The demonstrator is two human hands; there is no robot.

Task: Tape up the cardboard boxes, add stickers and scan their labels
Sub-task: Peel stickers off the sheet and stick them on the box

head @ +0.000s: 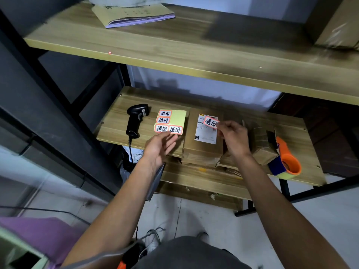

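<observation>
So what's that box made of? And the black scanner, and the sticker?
The box looks like brown cardboard, dull, and crumpled along its front edge. The scanner is likely hard plastic, black with a slight sheen. The sticker, pinched in the right hand, is probably paper: thin, white with an orange border, with black pen writing on it.

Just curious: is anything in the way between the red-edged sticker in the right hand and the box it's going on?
Nothing visible does. The right hand pinches the sticker directly over the white label on the cardboard box, with no object between them.
</observation>
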